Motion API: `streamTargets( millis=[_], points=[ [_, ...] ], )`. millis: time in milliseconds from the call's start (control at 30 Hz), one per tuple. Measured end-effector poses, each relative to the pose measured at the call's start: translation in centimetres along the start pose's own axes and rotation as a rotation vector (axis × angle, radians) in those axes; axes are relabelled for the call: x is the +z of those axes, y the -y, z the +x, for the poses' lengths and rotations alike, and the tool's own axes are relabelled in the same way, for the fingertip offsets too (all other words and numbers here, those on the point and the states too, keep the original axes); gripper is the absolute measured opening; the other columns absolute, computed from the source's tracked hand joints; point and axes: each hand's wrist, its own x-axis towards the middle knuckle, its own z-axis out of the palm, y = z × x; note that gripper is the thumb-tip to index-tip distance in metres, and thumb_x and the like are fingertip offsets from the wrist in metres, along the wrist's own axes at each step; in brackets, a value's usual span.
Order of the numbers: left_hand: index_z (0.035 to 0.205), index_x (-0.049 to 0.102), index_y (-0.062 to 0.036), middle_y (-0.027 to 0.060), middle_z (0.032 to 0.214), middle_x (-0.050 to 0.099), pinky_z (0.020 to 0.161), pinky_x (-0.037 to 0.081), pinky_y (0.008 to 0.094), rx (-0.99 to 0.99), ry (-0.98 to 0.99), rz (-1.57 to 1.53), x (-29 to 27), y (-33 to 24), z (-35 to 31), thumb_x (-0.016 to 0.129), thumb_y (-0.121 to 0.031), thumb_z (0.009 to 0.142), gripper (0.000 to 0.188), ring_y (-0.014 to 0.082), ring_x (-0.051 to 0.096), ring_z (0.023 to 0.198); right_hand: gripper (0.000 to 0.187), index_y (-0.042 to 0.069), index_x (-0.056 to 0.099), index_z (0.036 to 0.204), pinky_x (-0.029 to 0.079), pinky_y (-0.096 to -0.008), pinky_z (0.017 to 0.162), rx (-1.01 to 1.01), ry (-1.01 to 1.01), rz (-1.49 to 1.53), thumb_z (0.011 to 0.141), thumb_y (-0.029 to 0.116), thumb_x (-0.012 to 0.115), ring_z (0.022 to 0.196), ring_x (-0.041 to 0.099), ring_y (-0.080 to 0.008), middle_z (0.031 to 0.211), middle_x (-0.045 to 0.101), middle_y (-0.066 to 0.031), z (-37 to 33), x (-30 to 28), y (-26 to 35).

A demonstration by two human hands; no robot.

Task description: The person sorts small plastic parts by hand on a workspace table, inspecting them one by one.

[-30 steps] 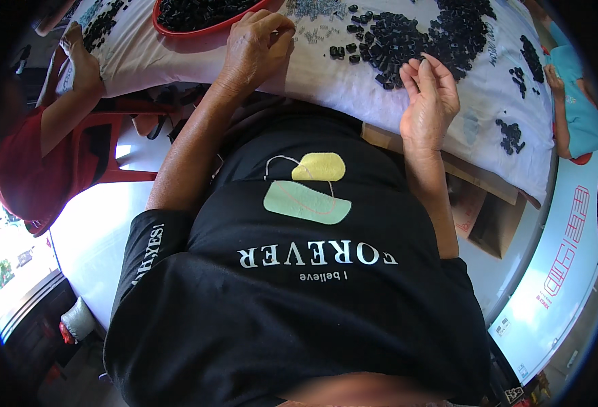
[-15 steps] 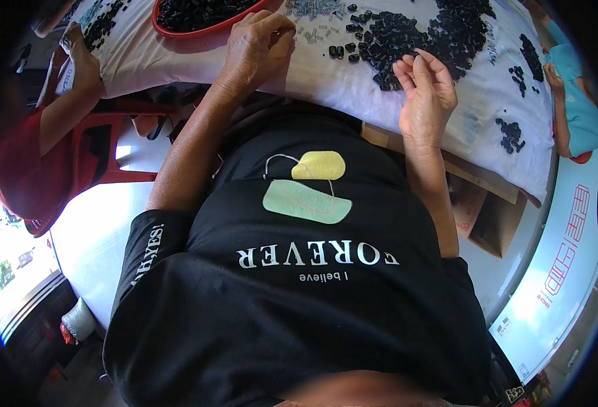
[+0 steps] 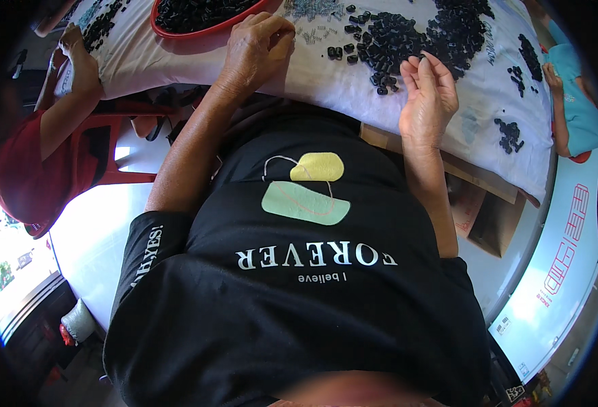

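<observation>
My left hand (image 3: 261,49) rests on the cloth-covered table just right of a red basin (image 3: 207,34) full of small black plastic pieces. Its fingers are curled in, and anything inside them is hidden. Close by lie small metal springs (image 3: 316,34). On the right, my right hand (image 3: 430,98) is raised palm-up at the near edge of a large heap of black plastic pieces (image 3: 387,41). Thumb and forefinger meet in a pinch on what looks like one small black piece (image 3: 422,56); the other fingers are loosely bent.
Smaller groups of black pieces (image 3: 509,136) lie farther right on the white cloth (image 3: 353,88). A person in red (image 3: 24,163) sits at the left, and another in teal (image 3: 580,102) at the right. An open cardboard box (image 3: 492,224) is below the table edge.
My right hand has shifted slightly right and a little down, still pinching. The left hand has hardly moved.
</observation>
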Motion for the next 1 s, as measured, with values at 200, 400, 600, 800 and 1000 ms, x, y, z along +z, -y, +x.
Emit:
streamTargets(
  millis=[200,400,600,800,1000],
  points=[
    [0.088,0.069,-0.0044,0.0114,0.084,0.065,0.074,0.049,0.0388,-0.01,0.008,-0.025,-0.16,-0.26,0.01,0.065,-0.012,0.079,0.013,0.0278,0.063,0.078,0.013,-0.001,0.061,0.103,0.056,-0.0302,0.081,0.027,0.019,0.008,0.092,0.006,0.06,0.085,0.065,-0.0166,0.093,0.065,-0.0105,-0.16,0.11,0.15],
    [0.092,0.069,-0.0045,0.0111,0.088,0.065,0.074,0.052,0.0359,-0.022,0.048,0.003,-0.55,-0.4,0.05,0.066,-0.012,0.08,0.015,0.0265,0.064,0.08,0.013,0.0,0.061,0.103,0.057,-0.0309,0.081,-0.032,0.068,0.049,0.092,0.005,0.06,0.085,0.065,-0.0166,0.093,0.065,-0.0105,-0.11,0.24,-0.09],
    [0.096,0.069,-0.005,0.0115,0.094,0.065,0.074,0.055,0.0331,-0.012,0.09,0.024,-0.52,-0.31,0.1,0.067,-0.012,0.082,0.016,0.0251,0.065,0.083,0.012,0.0,0.061,0.102,0.056,-0.0312,0.081,0.036,0.109,0.103,0.091,0.004,0.06,0.085,0.065,-0.0176,0.092,0.065,-0.0107,0.3,0.3,-0.47],
    [0.096,0.068,-0.0047,0.012,0.094,0.065,0.072,0.054,0.0336,0.003,0.088,0.027,-0.46,-0.27,0.09,0.067,-0.013,0.082,0.017,0.0254,0.065,0.082,0.012,0.0,0.062,0.103,0.056,-0.0338,0.082,0.037,0.093,0.105,0.092,0.003,0.058,0.087,0.065,-0.0181,0.093,0.065,-0.0105,0.41,0.08,-0.43],
    [0.096,0.068,-0.0038,0.0127,0.093,0.065,0.073,0.054,0.034,0.004,0.083,0.015,-0.56,-0.41,0.06,0.068,-0.013,0.081,0.018,0.0266,0.065,0.083,0.013,0.001,0.062,0.104,0.056,-0.0369,0.084,0.044,0.131,0.212,0.092,0.002,0.057,0.09,0.064,-0.0191,0.094,0.064,-0.0106,0.54,0.02,-0.77]
  ],
)
